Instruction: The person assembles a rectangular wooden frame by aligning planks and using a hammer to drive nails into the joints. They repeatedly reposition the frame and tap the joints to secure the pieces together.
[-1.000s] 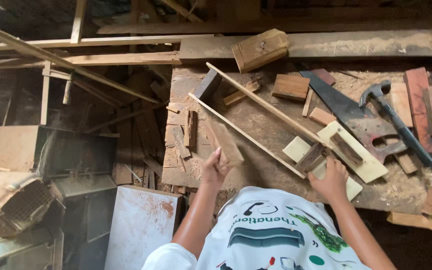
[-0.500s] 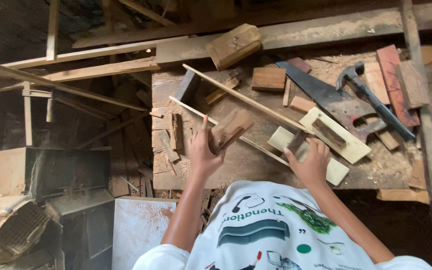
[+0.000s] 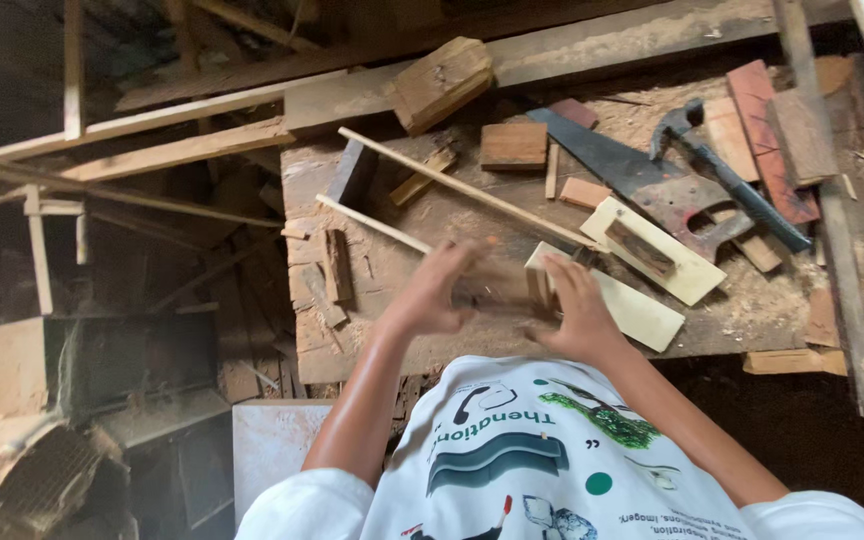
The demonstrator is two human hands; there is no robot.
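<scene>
Both forearms stretched forward, left hand blurred, fingers seemingly curled, right hand palm-down

Bare bench lies left of the hands; thin strips, pale boards and a saw crowd beyond.

Rough wooden workbench (dusty, matt)

Left hand has moved right from the thin strips toward the workbench's front edge and now meets the right hand on a small dark wood block. Right hand has come off the pale boards onto that block. The block sits blurred between both hands, lifted near the front edge.
</scene>
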